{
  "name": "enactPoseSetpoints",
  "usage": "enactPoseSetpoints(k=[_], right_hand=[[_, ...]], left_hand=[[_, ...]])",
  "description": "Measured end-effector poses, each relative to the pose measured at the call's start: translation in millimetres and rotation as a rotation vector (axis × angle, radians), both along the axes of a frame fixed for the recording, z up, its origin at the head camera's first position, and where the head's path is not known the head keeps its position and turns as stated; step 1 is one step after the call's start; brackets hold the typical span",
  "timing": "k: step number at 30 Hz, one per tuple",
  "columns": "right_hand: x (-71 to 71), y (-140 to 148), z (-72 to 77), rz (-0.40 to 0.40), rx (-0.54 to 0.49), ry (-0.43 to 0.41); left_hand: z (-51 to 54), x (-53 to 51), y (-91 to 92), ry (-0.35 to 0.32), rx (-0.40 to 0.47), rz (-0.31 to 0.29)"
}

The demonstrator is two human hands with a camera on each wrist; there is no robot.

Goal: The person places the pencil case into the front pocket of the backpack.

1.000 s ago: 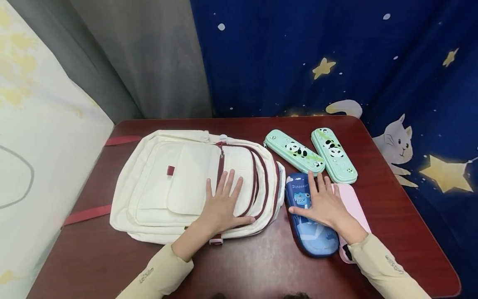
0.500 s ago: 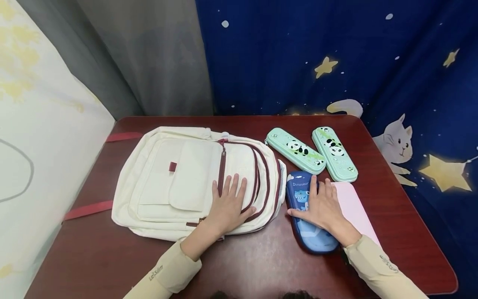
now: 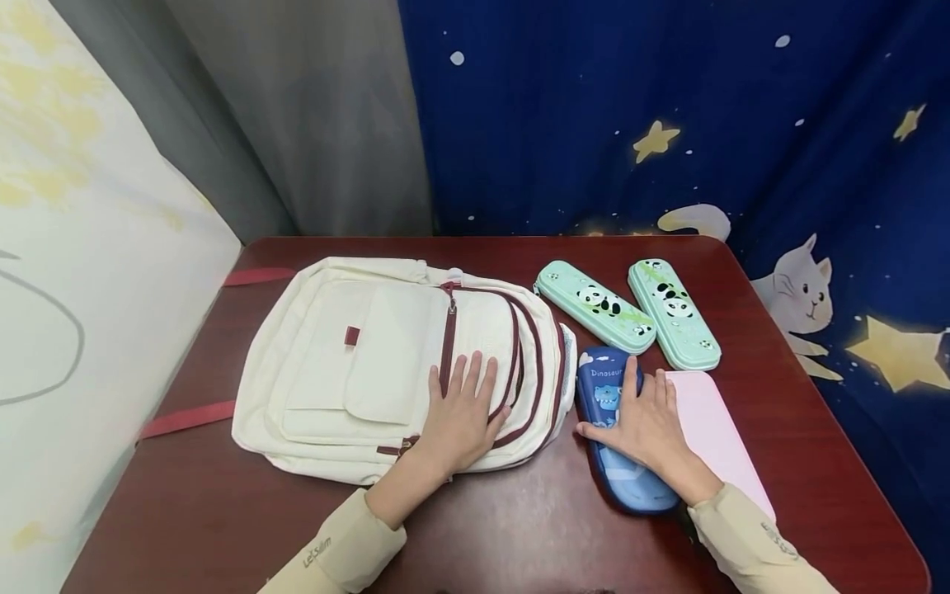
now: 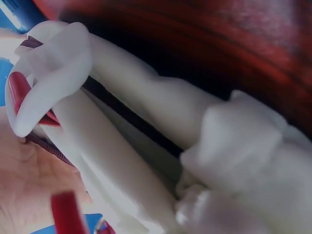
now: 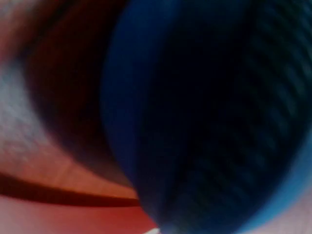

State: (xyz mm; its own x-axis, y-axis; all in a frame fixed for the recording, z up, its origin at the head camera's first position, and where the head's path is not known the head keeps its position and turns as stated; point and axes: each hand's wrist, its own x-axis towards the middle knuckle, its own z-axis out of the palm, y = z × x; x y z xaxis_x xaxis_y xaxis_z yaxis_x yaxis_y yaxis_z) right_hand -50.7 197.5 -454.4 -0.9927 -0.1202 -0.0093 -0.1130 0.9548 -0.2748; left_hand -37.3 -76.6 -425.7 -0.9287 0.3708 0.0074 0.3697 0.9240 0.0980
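Observation:
A cream backpack with dark red zips lies on its back. My left hand rests on its front near the top end, fingers straight and spread. In the left wrist view, cream folds of the backpack fill the middle, beside part of the left hand. My right hand lies on a blue dinosaur pencil case, thumb stretched across it and fingers straight. A flat pink case is partly hidden under the right hand and forearm. In the right wrist view the blue pencil case is close and blurred.
Two mint-green panda pencil cases lie beyond the blue one, nearly touching at their near ends. Red straps run from the backpack's left end. Curtains hang behind the brown table, and a pale wall covering stands at left.
The left hand has slid slightly to the right on the backpack. Fingers of the right hand have drawn closer together. More of the pink case now shows right of the right wrist.

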Motion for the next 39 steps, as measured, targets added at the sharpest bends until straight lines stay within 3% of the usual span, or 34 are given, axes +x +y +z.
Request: enactPoseSetpoints(k=[4,11,14,17,21,23,27,31,35,39], right_hand=[[-0.7,1.1,-2.0,-0.009,-0.037,0.021],[0.2,3.4,-5.0,-0.012,-0.067,0.078],[-1.9,4.2,-6.0,-0.017,-0.091,0.115],[-3.0,3.5,-7.6,-0.022,-0.121,0.143],[-1.3,2.1,-9.6,-0.029,-0.144,0.165],[-0.3,2.0,-8.9,-0.037,-0.149,0.179],[-1.9,2.3,-4.2,-0.051,-0.165,0.214],[-5.2,3.1,0.3,-0.067,-0.17,0.227],[-6.4,3.0,3.4,-0.073,-0.17,0.219],[-8.7,3.2,7.8,-0.043,-0.178,0.239]], left_hand=[[1.3,-0.9,-3.9,0.044,0.054,-0.01],[6.2,-9.2,-12.2,0.316,0.036,-0.115],[15.9,-14.9,-21.3,0.331,0.06,-0.116],[26.5,-17.9,-38.1,0.306,0.131,-0.034],[30.5,-12.9,-70.6,0.306,0.273,0.147],[26.2,-8.2,-86.9,0.327,0.347,0.248],[12.5,2.0,-110.0,0.352,0.413,0.456],[1.7,8.0,-117.3,0.304,0.419,0.571],[-2.5,6.2,-118.2,0.256,0.34,0.553],[-4.2,0.9,-121.0,0.276,0.193,0.38]])
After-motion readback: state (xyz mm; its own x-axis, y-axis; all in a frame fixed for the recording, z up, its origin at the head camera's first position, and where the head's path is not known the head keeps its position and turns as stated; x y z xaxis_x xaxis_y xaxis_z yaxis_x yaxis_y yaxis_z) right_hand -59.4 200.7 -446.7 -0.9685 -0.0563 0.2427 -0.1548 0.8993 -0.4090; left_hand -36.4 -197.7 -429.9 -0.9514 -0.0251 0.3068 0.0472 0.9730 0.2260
